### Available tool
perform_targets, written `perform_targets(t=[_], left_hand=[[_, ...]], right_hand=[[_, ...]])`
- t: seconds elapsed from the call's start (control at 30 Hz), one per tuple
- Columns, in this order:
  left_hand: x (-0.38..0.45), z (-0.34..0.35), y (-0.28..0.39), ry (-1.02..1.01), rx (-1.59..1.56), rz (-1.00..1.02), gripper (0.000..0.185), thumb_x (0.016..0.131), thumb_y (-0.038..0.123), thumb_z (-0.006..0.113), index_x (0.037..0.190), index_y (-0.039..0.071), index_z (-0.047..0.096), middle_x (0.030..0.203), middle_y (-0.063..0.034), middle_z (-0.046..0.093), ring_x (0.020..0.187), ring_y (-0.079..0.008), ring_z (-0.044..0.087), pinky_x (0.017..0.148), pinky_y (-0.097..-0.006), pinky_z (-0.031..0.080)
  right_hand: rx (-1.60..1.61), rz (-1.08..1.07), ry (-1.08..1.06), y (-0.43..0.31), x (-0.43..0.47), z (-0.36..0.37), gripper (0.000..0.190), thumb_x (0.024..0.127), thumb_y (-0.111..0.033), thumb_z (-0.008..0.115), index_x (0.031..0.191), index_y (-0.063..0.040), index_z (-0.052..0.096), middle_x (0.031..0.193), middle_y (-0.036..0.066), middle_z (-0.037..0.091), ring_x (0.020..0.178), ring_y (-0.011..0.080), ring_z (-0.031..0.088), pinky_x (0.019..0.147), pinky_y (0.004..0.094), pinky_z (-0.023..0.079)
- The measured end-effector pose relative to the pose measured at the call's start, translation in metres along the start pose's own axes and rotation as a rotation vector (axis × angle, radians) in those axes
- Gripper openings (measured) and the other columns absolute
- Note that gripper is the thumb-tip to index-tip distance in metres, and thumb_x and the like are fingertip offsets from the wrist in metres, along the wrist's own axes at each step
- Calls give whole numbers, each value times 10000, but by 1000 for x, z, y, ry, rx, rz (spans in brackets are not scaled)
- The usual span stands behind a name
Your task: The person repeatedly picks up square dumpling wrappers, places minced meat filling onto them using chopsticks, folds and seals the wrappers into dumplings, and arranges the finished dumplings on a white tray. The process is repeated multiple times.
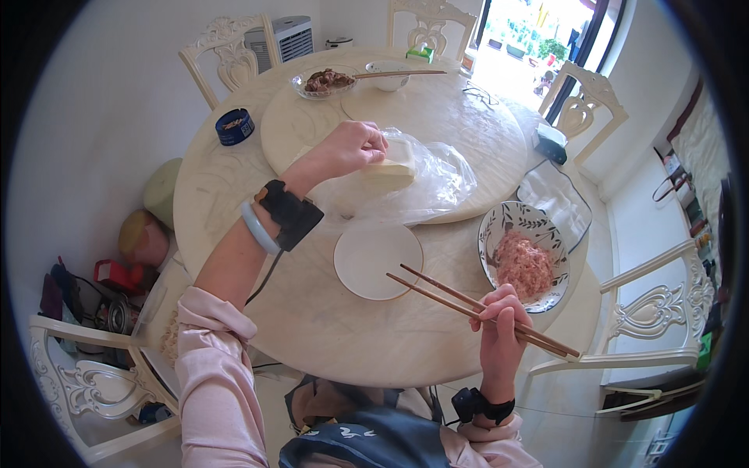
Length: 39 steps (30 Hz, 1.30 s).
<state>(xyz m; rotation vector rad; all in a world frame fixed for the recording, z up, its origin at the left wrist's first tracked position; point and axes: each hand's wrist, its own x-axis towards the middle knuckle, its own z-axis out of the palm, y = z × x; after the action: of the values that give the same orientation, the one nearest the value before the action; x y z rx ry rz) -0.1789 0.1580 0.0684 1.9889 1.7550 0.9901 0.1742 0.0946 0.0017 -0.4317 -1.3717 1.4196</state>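
My left hand (358,151) reaches over the table with its fingertips pinched at the near left corner of a pale, square stack of dough wrappers (393,169). Whether a single sheet is lifted cannot be made out. The stack lies on a crumpled clear plastic bag (447,181). My right hand (504,316) holds a pair of wooden chopsticks (436,289), their tips pointing left over the rim of a white bowl (377,263) with nothing in it. Beside that hand, a leaf-patterned bowl (490,234) holds pink minced meat (525,264).
On the turntable (485,131) stand a glass dish of dark meat (327,82), a bowl (391,76) with chopsticks across it, and eyeglasses (481,93). A blue ashtray (234,127) sits left; a white cloth (556,196) lies right. Carved chairs (649,316) surround the round table.
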Motion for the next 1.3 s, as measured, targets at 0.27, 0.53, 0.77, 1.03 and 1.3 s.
perform_targets(t=[0.27,0.53,0.77,1.03,1.3], left_hand=[[5,-7,-9,598,-1168,-333,272,921,236,534,1101,32,552,1039,-117,631,944,-225,614,843,-348,500],[-71,1,55,401,-1366,-112,314,934,185,545,1181,-8,524,1125,-109,615,1035,-181,602,901,-329,495],[-131,100,118,39,-1527,-367,150,906,83,582,1049,45,556,1000,-39,631,874,-112,623,762,-270,523],[-142,160,119,-127,-1692,-436,213,896,82,603,1086,41,516,1018,-38,619,915,-114,607,807,-273,500],[-138,183,114,-181,-1667,-477,175,887,76,614,1049,45,555,982,-35,633,895,-111,612,789,-271,501]], right_hand=[[34,-12,21,-4,0,0,338,945,-292,531,853,32,562,850,76,453,674,144,513,579,258,428],[-435,-83,190,-62,24,-60,231,953,-153,502,1016,42,608,838,89,615,752,153,606,644,261,474],[-944,-276,-23,-41,84,-76,86,890,-39,571,816,6,567,698,25,517,642,84,497,572,221,387],[-932,-60,-115,-45,83,-67,232,884,-84,565,712,19,448,629,78,444,590,196,433,552,307,362],[-741,-54,-93,-47,87,-74,239,911,-112,558,714,15,510,589,34,439,545,95,391,503,266,330]])
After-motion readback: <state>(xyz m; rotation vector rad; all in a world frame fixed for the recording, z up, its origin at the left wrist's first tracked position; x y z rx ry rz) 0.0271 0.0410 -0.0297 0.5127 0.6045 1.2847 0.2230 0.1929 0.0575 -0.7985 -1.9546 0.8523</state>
